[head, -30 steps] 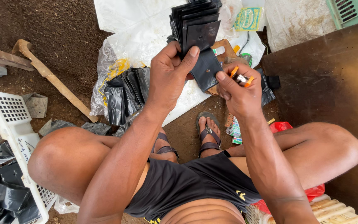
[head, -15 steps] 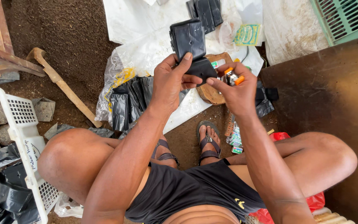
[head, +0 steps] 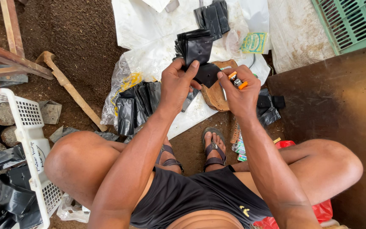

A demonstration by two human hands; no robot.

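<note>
— What is the left hand (head: 176, 85) gripping?
— Its grip is closing on a stack of black plastic bags (head: 195, 48), raised over the white sheet (head: 149, 25).
— And the right hand (head: 240, 91)?
— It is pinching an orange lighter (head: 237, 80), mostly hidden by the fingers.

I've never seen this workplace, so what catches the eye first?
At centre, the left hand holds up a stack of black bags while the right hand grips an orange lighter beside them. A white basket of soil-filled bags stands at the far left.
</note>
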